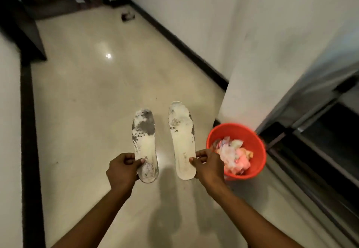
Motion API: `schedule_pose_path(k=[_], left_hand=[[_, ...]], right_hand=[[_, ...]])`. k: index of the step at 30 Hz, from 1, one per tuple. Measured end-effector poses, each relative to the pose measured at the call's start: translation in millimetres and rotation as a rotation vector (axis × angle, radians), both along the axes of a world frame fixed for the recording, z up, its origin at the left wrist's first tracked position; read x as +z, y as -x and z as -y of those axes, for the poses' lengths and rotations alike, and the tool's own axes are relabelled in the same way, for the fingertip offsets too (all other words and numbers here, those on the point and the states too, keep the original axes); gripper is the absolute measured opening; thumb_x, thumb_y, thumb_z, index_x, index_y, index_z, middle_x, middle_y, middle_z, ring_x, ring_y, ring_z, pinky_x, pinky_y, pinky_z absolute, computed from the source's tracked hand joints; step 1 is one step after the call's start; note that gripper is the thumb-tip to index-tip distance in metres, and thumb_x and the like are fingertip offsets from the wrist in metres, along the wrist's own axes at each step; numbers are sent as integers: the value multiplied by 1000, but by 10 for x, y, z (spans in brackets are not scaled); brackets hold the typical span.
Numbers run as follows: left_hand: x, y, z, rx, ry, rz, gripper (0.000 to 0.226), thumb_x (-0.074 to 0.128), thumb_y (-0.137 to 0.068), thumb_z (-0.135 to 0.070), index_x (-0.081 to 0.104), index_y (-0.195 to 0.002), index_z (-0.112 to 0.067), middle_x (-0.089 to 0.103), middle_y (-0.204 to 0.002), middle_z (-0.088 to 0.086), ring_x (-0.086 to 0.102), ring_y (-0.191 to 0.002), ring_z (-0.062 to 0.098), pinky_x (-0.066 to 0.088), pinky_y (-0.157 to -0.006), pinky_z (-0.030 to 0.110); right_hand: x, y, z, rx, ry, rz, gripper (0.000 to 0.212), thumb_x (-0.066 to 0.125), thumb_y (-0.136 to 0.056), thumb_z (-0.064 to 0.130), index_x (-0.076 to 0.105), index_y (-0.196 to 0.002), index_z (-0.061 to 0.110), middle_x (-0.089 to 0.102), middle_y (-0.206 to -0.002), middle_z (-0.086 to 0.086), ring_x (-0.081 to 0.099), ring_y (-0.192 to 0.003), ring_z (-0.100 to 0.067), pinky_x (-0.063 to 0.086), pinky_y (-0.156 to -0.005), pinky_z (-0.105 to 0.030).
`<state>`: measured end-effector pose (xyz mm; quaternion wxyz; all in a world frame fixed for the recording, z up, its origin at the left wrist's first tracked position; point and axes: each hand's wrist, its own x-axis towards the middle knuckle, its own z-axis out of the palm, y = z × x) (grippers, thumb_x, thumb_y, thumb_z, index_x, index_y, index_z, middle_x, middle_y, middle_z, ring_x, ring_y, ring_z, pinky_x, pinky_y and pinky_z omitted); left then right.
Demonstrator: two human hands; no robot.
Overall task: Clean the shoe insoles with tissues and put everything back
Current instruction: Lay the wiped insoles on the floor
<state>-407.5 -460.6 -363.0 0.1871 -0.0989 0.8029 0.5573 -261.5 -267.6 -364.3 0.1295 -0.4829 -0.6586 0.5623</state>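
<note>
Head cam: left hand [122,170] pinches heel of grey-stained white foam insole [144,144], right hand [208,167] pinches heel of cleaner white foam insole [182,140]; both held toes-out above glossy tile floor [87,92], prob. for inspection. Orange plastic bucket [256,150] w/ used tissues [233,156] by wall corner.

A small dark object [127,16] by the far skirting is too blurred to identify. Print on the left insole [144,142] and right insole [182,140] is unreadable; the left hand [122,170] and right hand [208,167] cover their outer heel edges.
</note>
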Motion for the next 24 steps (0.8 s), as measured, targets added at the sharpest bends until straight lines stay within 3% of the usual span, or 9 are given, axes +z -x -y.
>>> schedule_pose_path(k=[4, 7, 12, 14, 18, 21, 24], left_hand=[[1451, -15, -272, -111, -199, -141, 27, 90, -70, -3, 75, -89, -15, 73, -90, 19, 75, -84, 34, 64, -64, 51], [2322, -213, -375, -190, -300, -230, 26, 91, -69, -3, 76, -87, -15, 74, -84, 17, 75, -82, 32, 64, -62, 51], [3177, -708, -504, -310, -373, -299, 24, 91, -70, -4, 77, -87, -13, 76, -81, 14, 77, -77, 30, 64, -62, 48], [3355, -934, -575, -360, -374, -311, 24, 91, -70, -5, 77, -87, -13, 77, -80, 13, 76, -76, 31, 64, -63, 49], [3497, -1375, -781, -458, -363, -321, 23, 91, -70, -4, 76, -87, -12, 77, -80, 13, 76, -75, 31, 64, -62, 49], [3423, -1733, -1023, -576, -312, -301, 24, 91, -70, -6, 76, -87, -12, 77, -79, 10, 76, -73, 30, 64, -62, 49], [3189, -2167, -1265, -732, -242, -293, 24, 92, -70, -9, 76, -86, -15, 78, -78, 5, 76, -73, 28, 64, -59, 46]], right_hand=[[1402, -187, -250, -87, -144, -173, 18, 81, -76, 16, 67, -86, 23, 71, -81, -3, 71, -72, -24, 60, -53, -47], [2266, -514, -306, -147, -217, -240, 17, 82, -77, 17, 69, -86, 21, 72, -76, -7, 72, -63, -26, 60, -55, -48], [3231, -1229, -255, -269, -319, -273, 15, 82, -80, 13, 69, -88, 15, 72, -75, -9, 71, -59, -25, 61, -51, -43], [3432, -1562, -208, -336, -339, -286, 14, 81, -81, 14, 69, -87, 15, 72, -79, -8, 72, -65, -22, 61, -51, -37], [3540, -2190, -181, -453, -338, -263, 13, 82, -80, 14, 70, -80, 18, 72, -76, -3, 71, -67, -18, 62, -55, -40], [3450, -2734, -173, -558, -334, -207, 16, 84, -78, 16, 69, -78, 22, 71, -74, 3, 71, -71, -13, 63, -64, -39], [3148, -3319, -94, -649, -283, -113, 16, 84, -78, 15, 69, -79, 21, 71, -74, 3, 70, -71, -11, 63, -62, -38]])
